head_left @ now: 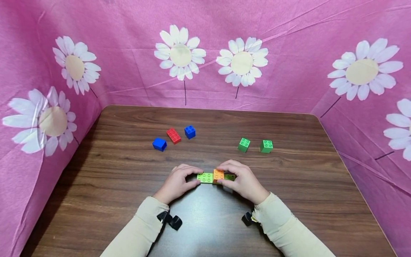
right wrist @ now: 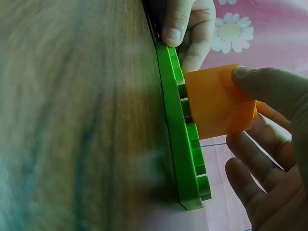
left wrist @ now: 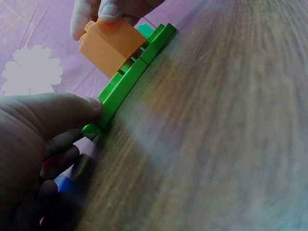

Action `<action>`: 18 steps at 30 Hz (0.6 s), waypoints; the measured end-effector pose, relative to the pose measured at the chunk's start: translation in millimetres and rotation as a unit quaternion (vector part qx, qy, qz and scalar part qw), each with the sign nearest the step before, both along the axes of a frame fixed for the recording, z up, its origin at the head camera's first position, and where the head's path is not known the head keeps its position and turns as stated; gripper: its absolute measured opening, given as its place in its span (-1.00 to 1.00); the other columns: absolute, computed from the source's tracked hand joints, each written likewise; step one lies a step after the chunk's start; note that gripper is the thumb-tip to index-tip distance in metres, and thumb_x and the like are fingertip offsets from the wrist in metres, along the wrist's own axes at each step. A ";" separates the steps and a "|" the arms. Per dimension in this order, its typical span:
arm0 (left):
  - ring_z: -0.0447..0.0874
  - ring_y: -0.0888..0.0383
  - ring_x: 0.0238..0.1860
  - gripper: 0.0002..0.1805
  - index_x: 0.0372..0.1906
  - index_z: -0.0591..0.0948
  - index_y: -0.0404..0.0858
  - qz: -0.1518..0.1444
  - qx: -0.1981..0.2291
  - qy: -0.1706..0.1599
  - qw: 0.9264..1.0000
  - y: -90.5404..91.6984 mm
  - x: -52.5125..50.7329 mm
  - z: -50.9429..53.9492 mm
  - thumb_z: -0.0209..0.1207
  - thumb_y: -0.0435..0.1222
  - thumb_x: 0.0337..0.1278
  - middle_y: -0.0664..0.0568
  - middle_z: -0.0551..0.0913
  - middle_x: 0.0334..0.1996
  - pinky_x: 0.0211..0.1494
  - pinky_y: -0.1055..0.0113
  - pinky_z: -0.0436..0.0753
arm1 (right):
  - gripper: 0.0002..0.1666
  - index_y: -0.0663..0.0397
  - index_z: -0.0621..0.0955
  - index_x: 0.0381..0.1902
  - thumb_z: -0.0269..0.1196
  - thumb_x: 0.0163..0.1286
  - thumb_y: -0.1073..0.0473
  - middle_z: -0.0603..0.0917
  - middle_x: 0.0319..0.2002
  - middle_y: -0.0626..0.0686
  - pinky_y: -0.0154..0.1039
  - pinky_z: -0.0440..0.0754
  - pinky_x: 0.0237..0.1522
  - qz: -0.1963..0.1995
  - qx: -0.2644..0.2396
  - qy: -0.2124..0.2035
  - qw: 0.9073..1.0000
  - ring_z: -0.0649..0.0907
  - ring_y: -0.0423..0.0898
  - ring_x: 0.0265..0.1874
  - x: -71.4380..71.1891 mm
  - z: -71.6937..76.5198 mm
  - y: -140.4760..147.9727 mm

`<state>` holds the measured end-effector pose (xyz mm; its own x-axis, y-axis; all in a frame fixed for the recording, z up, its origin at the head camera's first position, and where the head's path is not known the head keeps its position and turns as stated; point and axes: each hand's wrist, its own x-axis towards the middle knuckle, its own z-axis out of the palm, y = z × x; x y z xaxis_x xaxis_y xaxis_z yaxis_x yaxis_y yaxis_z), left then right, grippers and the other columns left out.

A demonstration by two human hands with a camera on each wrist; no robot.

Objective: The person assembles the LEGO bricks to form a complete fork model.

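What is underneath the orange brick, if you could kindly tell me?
A light green studded strip lies under the orange brick, which the right hand pinches. Some studs show beneath its lower edge; those farther in, and its underside, are covered.

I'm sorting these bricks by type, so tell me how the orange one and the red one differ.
The orange brick has a square top; the red brick has a longer, oblong one. The right hand pinches the orange brick, while the red brick lies on the table, untouched. Both have studs facing up.
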<state>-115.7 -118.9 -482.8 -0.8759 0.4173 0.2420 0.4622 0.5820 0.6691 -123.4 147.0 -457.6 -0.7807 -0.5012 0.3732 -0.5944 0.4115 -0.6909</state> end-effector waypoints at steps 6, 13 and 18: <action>0.58 0.14 0.09 -0.67 0.02 0.74 -0.05 0.001 0.000 -0.001 1.000 -0.1 0.0 -0.8 0.43 -0.25 0.11 0.20 0.74 -0.01 0.20 0.04 0.44 | -0.55 -0.02 0.73 0.01 0.55 0.13 0.21 0.70 -0.05 -0.16 -0.19 0.64 -0.03 -0.006 0.016 0.002 1.000 0.66 -0.21 -0.06 -0.6 -0.3 -0.3; 0.58 0.15 0.08 -0.67 0.02 0.75 -0.06 0.003 0.001 -0.001 1.000 0.5 0.1 0.1 0.44 -0.25 0.10 0.19 0.74 -0.02 0.19 0.04 0.43 | -0.56 -0.04 0.73 0.01 0.54 0.14 0.19 0.69 -0.05 -0.19 -0.20 0.64 0.00 -0.007 0.034 -0.002 0.999 0.65 -0.23 -0.06 -0.8 0.7 -0.9; 0.58 0.14 0.07 -0.67 0.01 0.75 -0.06 0.005 -0.001 -0.004 1.000 0.6 0.2 1.2 0.44 -0.25 0.09 0.19 0.74 -0.02 0.18 0.05 0.44 | -0.60 -0.07 0.72 -0.03 0.54 0.15 0.19 0.67 -0.07 -0.20 -0.18 0.65 -0.02 -0.003 0.029 -0.024 0.999 0.65 -0.23 -0.07 -0.7 2.1 -2.2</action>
